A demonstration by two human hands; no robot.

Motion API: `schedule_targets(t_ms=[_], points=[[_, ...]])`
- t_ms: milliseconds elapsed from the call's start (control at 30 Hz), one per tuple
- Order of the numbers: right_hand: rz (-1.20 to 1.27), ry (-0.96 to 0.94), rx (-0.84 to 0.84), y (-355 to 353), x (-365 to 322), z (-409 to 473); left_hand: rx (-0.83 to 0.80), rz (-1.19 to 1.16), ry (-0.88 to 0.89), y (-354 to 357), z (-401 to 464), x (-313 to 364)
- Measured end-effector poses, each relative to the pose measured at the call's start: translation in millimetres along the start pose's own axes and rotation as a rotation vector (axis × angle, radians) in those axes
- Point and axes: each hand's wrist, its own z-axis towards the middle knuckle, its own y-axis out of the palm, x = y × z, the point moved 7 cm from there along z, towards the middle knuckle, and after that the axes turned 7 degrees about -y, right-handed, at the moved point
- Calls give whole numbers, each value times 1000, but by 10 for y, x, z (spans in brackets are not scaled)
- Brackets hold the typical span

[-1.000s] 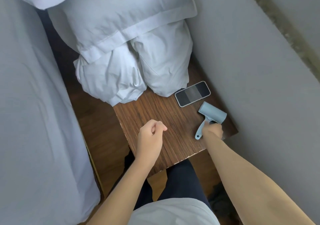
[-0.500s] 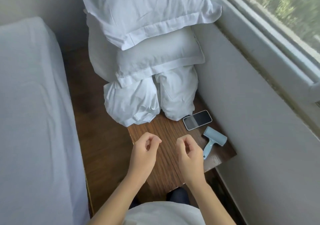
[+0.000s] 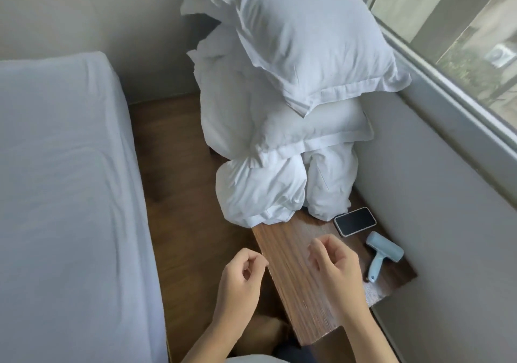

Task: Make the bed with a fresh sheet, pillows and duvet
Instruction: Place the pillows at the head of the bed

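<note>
White pillows [image 3: 302, 41] top the duvet [image 3: 260, 192] while left hand [image 3: 240, 284] and right hand [image 3: 340, 270] hover loosely curled, holding nothing.

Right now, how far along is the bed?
Done: the sheet looks spread over the mattress. In hand: nothing; left hand and right hand hover empty, loosely curled. Left: pillows and bundled duvet are stacked on the side table, off the bed.

Table [image 3: 293, 273]: bedding [image 3: 260, 192], phone [image 3: 354, 221], roller [image 3: 383, 253]
</note>
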Motion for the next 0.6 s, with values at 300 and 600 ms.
schedule_targets(t_ms=[300,600], points=[[22,-86,101,89,-562,527,23,-125,99,-354,599,738],[100,-50,281,-31,-591,1838,-18,-113,76,-221,1828,1455]])
